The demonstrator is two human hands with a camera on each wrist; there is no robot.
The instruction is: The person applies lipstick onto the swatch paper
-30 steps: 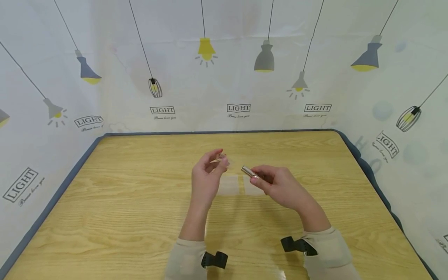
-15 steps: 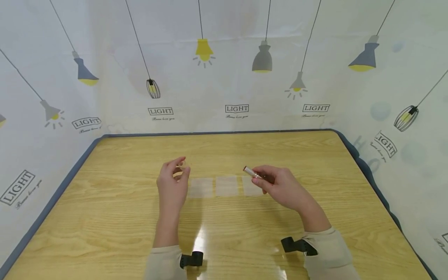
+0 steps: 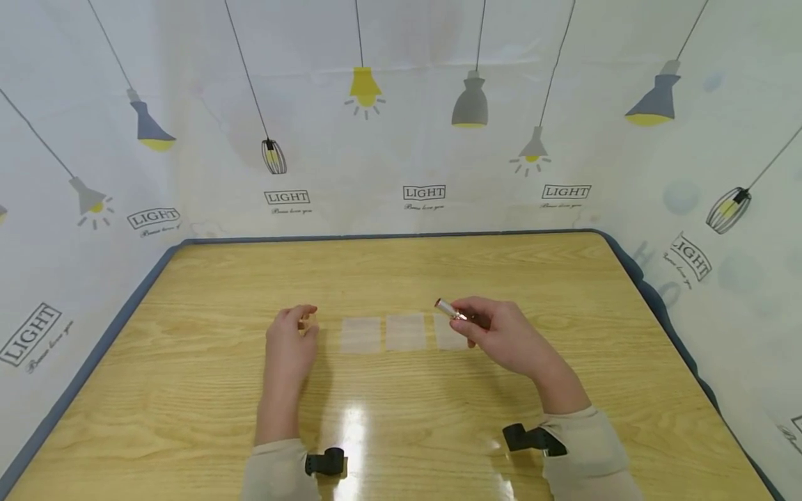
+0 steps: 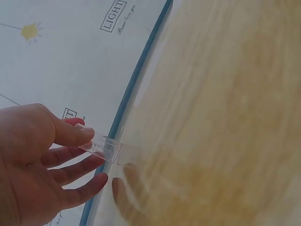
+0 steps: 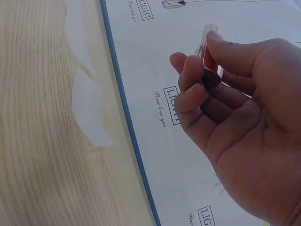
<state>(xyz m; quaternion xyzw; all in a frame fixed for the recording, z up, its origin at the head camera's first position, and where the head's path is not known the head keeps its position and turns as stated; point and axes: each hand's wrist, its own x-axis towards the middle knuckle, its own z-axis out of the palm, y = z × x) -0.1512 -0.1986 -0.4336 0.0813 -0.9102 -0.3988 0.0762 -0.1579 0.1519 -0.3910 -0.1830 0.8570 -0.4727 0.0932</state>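
Low over the left part of the table, my left hand pinches a clear plastic cap between thumb and forefinger. Dark lettering shows on the cap in the left wrist view, and its far end is right at the tabletop, beside its reflection. The other fingers are loosely spread. My right hand grips a shiny silver lipstick tube above the rightmost white square, its bare end tilted up to the left. In the right wrist view the thumb presses along the lipstick, and fingers hide part of it.
Three thin white squares lie in a row on the wooden table: a left one, a middle one and a right one partly behind the right hand. A lamp-patterned backdrop encloses the table's back and sides.
My left hand has moved left and down toward the tabletop with the clear cap, uncovering the left and middle squares. The right hand stays nearly still with the lipstick.
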